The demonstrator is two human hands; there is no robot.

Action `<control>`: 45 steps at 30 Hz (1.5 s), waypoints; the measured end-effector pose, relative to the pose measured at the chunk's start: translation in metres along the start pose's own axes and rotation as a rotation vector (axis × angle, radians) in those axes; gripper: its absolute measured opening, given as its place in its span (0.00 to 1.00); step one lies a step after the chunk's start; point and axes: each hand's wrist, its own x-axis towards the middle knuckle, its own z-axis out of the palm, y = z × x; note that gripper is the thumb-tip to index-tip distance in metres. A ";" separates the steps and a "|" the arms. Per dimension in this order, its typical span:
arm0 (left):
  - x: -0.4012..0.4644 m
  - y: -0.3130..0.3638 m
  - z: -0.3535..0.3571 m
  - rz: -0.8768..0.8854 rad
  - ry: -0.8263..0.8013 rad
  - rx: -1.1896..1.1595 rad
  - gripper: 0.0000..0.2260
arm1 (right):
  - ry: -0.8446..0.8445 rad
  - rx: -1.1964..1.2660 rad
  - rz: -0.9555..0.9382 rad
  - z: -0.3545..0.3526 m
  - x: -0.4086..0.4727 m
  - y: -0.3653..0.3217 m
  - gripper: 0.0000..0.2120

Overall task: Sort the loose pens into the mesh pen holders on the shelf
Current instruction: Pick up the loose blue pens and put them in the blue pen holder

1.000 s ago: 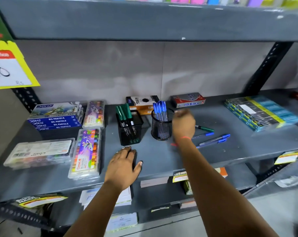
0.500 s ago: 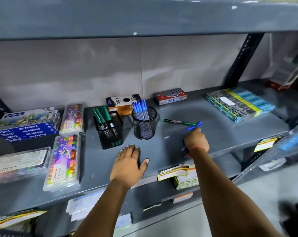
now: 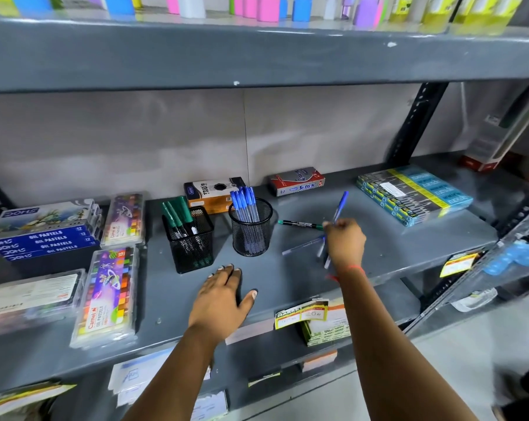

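Two black mesh holders stand mid-shelf. The square holder [image 3: 190, 241] has several green-capped pens; the round holder [image 3: 251, 229] has several blue-capped pens. My right hand [image 3: 345, 241] is right of the round holder, closed on a blue pen [image 3: 339, 208] whose cap points up and away. Another clear blue pen [image 3: 301, 247] lies on the shelf just left of that hand. A green pen [image 3: 299, 224] lies flat behind it. My left hand [image 3: 223, 296] rests flat, fingers spread, on the grey shelf [image 3: 409, 247] in front of the holders.
Oil pastel boxes [image 3: 44, 235] and crayon cases [image 3: 108, 296] fill the shelf's left side. Pen cartons [image 3: 296, 181] sit at the back, a stack of flat packs [image 3: 415, 194] at the right. Price tags [image 3: 302, 312] hang off the front edge. Another shelf runs overhead.
My right hand dropped from near the round holder to the loose pens at the right and now lifts one blue pen off the shelf. The left hand has stayed put.
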 end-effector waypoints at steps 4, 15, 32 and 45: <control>-0.001 -0.006 0.000 0.004 0.005 0.022 0.27 | -0.046 0.126 -0.124 0.021 0.002 -0.050 0.10; -0.002 -0.005 0.003 0.012 0.066 0.029 0.27 | -0.415 -0.387 -0.270 0.084 -0.002 -0.073 0.11; -0.001 -0.006 0.004 0.018 0.053 0.008 0.26 | -0.076 -0.472 0.182 0.006 0.015 0.031 0.15; -0.001 -0.007 0.001 0.018 0.020 0.003 0.27 | -0.100 0.342 0.133 0.023 0.015 -0.031 0.15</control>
